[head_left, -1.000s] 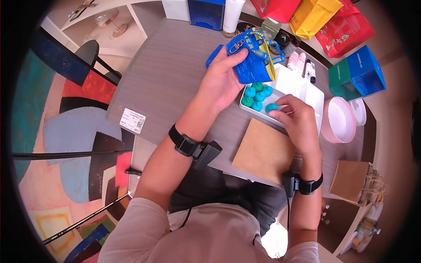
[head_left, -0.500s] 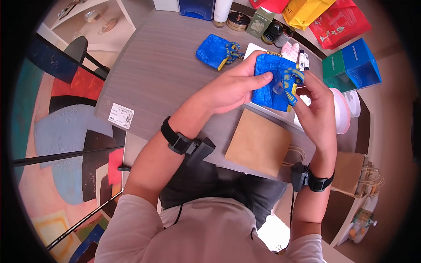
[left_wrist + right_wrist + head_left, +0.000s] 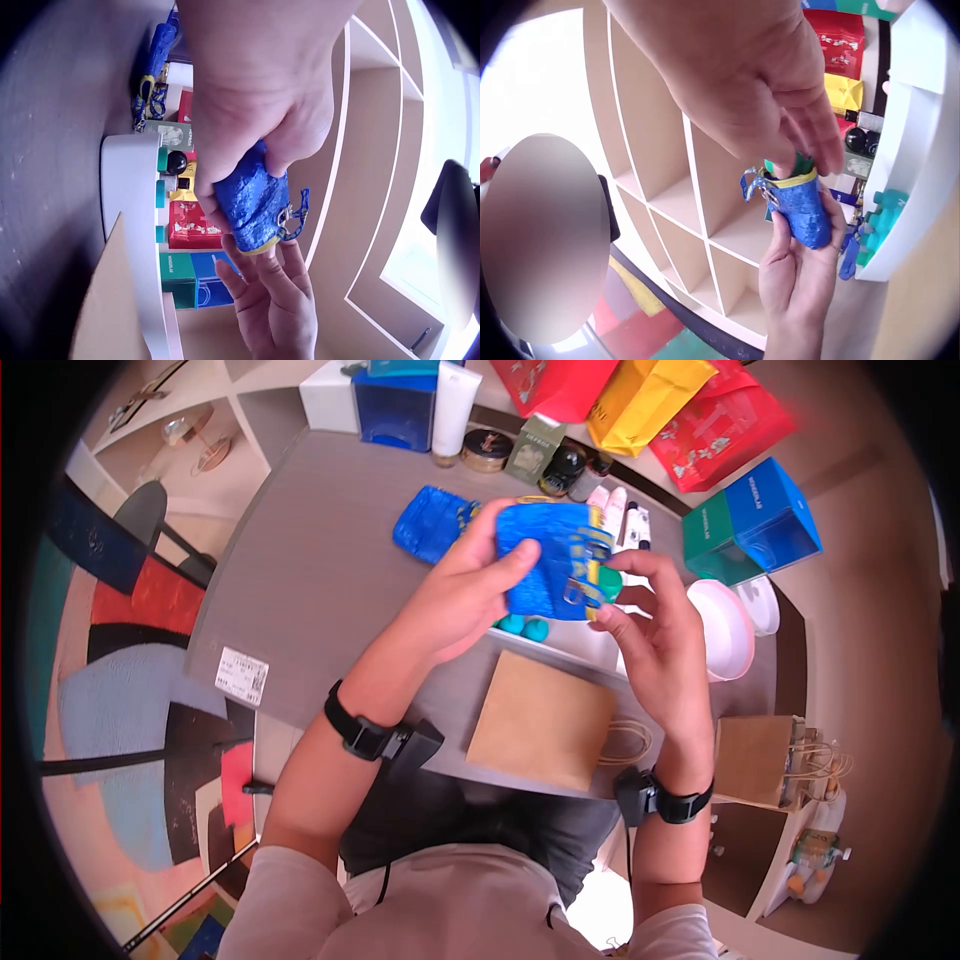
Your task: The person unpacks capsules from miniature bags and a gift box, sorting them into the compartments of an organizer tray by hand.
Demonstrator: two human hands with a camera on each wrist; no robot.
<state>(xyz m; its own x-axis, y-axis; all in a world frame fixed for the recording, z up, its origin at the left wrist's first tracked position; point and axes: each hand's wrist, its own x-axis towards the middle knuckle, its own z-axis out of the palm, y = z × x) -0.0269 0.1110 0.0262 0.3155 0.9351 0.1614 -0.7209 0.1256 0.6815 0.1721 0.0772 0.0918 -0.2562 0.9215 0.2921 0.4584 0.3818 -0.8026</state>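
Observation:
A small blue pouch (image 3: 545,570) with yellow trim and patterned straps is gripped by my left hand (image 3: 460,585), thumb across its side. Its mouth faces my right hand (image 3: 662,645). Between that hand's fingers and thumb, a small green rounded piece (image 3: 609,582) sits at the opening. The right wrist view shows the green piece (image 3: 804,162) poking out above the pouch's yellow rim (image 3: 795,180). Partly hidden below the pouch is a white tray (image 3: 585,643) with teal rounded pieces (image 3: 536,630). A second blue pouch (image 3: 428,525) lies behind my left hand.
A brown paper bag (image 3: 545,720) lies at the table's front edge. To the right are a pink-rimmed round container (image 3: 722,630) and a green-and-blue box (image 3: 755,520). Cosmetics, including a white tube (image 3: 455,410), and red and yellow bags (image 3: 650,400) line the back.
My right hand has left the tray, where it pinched a teal piece, and come up to the pouch's mouth. My left hand has turned the pouch so its opening faces right.

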